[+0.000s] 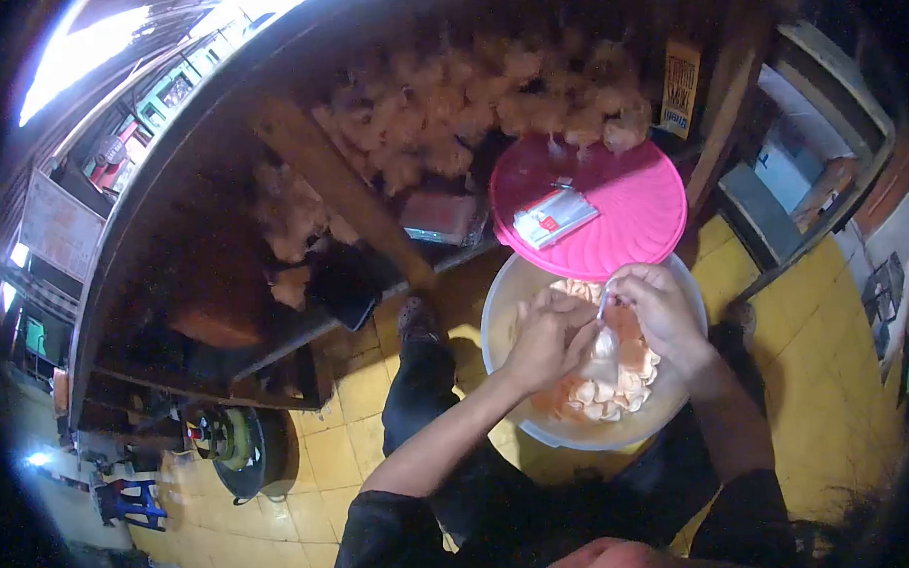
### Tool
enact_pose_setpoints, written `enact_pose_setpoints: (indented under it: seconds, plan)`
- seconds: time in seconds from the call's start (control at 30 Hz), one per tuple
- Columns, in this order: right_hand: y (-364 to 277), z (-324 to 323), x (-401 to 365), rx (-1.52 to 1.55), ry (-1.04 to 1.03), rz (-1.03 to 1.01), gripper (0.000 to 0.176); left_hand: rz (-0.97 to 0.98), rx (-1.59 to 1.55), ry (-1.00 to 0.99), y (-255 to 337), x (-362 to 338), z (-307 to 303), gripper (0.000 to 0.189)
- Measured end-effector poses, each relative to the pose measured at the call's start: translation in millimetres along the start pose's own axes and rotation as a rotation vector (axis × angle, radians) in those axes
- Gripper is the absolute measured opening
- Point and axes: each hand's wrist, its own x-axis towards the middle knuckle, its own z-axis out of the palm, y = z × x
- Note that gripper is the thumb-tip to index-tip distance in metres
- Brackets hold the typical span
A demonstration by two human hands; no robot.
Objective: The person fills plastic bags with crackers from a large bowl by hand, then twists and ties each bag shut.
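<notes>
Both hands are together over a large whitish tub point(555, 440) that holds many pale orange chip-like pieces point(610, 391). A small clear plastic bag point(604, 348) hangs between them, its neck pinched by the fingers. My left hand point(549, 339) is closed on the bag from the left side. My right hand point(656, 307) grips the top of the bag from the right, above the tub's far part. Behind the tub lies a round pink lid point(632, 203), with a pack of clear plastic bags point(555, 217) on it.
Many filled bags point(449, 114) lie on a dark wooden shelf with a slanted post point(341, 188). A dark phone-like object point(343, 288) rests near its edge. On the yellow tiled floor point(349, 418) stand a dark basin point(265, 451) and a blue stool point(137, 503).
</notes>
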Motion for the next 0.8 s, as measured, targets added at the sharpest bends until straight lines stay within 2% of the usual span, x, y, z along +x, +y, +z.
enact_pose_setpoints:
  seconds: [0.03,0.07,0.1,0.17,0.2,0.27,0.3,0.37,0.4,0.47,0.5,0.57,0.63,0.73,0.77,0.8]
  plan:
    - [-1.3,-1.3,-0.6,-0.108,-0.065,0.033,0.014,-0.049,-0.144,-0.089,-1.7,0.4,-1.8,0.016]
    - [-3.3,-3.0,-1.3,-0.218,-0.127,0.067,0.014,-0.178,-0.216,-0.222,-4.6,-0.7,-8.3,0.016]
    - [-5.7,-3.6,-2.0,-0.225,-0.125,0.055,0.014,-0.164,-0.214,-0.218,-1.1,3.5,-21.6,0.016]
    - [-11.6,-4.7,-1.0,-0.125,0.04,0.036,0.014,-0.318,-0.07,-0.653,7.2,18.2,-49.5,0.017]
    - [-10.9,-12.5,0.6,-0.15,0.139,0.021,0.014,-0.343,-0.019,-0.591,2.9,20.3,-53.1,0.019]
    - [-11.1,-22.7,4.8,-0.127,0.206,-0.063,0.015,-0.158,0.044,0.154,-0.9,31.0,-55.8,0.016]
    - [-9.8,-27.0,5.4,-0.088,0.276,-0.126,0.015,0.052,0.072,0.484,4.2,46.0,-62.2,0.027]
    - [-9.2,-31.0,6.5,-0.063,0.318,-0.138,0.017,0.122,0.074,0.625,-7.9,63.5,-73.5,0.045]
    - [-9.6,-30.3,5.9,-0.1,0.31,-0.159,0.017,0.127,0.074,0.632,-26.3,65.0,-70.1,0.045]
    - [-4.9,-27.6,6.1,-0.157,0.256,-0.185,0.016,0.157,0.305,0.334,-76.1,66.5,-57.8,0.052]
    - [-3.5,-22.1,5.3,-0.158,0.252,-0.19,0.016,0.058,0.245,0.22,-83.2,64.0,-49.3,0.054]
    - [-0.2,-11.1,3.9,-0.239,0.172,-0.114,0.016,0.01,0.387,0.138,-117.7,58.3,-28.0,0.048]
    - [16.2,-8.9,9.8,-0.255,0.115,-0.185,0.016,-0.014,0.348,0.136,-125.9,66.1,-22.9,0.042]
    - [11.4,6.4,7.5,-0.769,0.089,-0.357,0.016,-0.02,0.326,0.132,-122.4,74.3,-26.9,0.029]
    - [11.4,8.7,10.4,-0.771,0.087,-0.352,0.016,0.003,0.345,0.126,-117.5,74.9,-28.2,0.022]
    - [12.6,10.0,11.8,-0.89,0.079,-0.493,0.018,-0.001,0.34,0.121,-102.9,75.5,-28.4,0.022]
